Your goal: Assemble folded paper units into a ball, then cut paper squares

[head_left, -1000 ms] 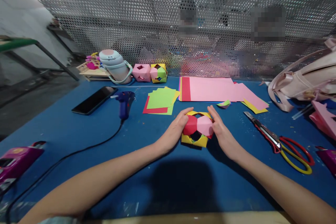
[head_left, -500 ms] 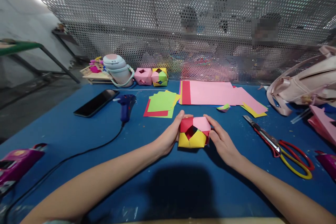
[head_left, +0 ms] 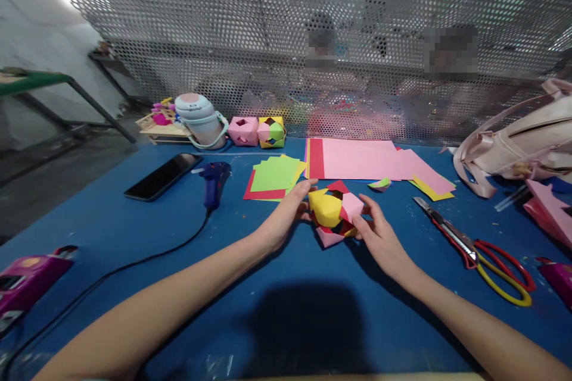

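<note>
A folded paper cube [head_left: 328, 214] in yellow, red and pink, with diamond-shaped gaps in its sides, is tilted between my hands above the blue table. My left hand [head_left: 292, 207] is at its left side, thumb along the upper edge and fingertips partly hidden behind it. On the right side, my right hand [head_left: 379, 237] grips the cube with the thumb on the near face and the fingers behind. Just beyond the cube lie a stack of green, yellow and red paper squares [head_left: 274, 174] and a small folded green and pink paper piece [head_left: 379, 184].
A blue glue gun [head_left: 215, 183], its black cord and a phone [head_left: 164, 176] lie left. Two finished cubes [head_left: 243, 131] stand beside a bottle [head_left: 201, 121]. Pink sheets [head_left: 357, 158] lie at the back; a utility knife [head_left: 447, 229], scissors [head_left: 507, 274] and bag [head_left: 522, 137] are right.
The cube has been turned in my hands, from a yellow side facing me to a tilted pose with the yellow at upper left. My hands shifted slightly with it.
</note>
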A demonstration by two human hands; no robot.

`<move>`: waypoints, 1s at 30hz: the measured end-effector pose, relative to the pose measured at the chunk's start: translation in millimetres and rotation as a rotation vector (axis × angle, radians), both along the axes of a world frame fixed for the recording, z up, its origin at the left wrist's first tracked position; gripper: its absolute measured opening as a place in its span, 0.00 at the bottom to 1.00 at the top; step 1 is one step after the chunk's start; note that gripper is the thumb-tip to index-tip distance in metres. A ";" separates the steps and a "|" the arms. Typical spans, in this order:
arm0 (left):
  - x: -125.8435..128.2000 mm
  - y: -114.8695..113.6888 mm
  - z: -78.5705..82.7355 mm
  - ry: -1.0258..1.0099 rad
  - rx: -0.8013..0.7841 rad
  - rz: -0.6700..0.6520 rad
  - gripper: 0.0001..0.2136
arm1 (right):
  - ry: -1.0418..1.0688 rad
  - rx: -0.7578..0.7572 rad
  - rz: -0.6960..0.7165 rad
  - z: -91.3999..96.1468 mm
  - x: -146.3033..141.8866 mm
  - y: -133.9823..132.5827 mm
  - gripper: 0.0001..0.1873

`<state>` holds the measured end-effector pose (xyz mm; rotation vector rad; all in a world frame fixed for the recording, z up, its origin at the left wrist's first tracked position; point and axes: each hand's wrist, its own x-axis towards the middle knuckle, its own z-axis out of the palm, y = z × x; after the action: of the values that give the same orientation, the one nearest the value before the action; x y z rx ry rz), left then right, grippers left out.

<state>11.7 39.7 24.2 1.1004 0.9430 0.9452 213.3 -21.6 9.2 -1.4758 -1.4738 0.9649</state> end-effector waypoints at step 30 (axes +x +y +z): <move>8.7 -19.1 -16.3 0.233 0.369 -0.029 0.17 | -0.317 0.228 0.138 -1.5 -9.6 -12.7 0.27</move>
<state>20.4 20.6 7.8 1.5591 0.9581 1.0063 203.6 -34.3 7.7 -1.4182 -1.8682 0.6333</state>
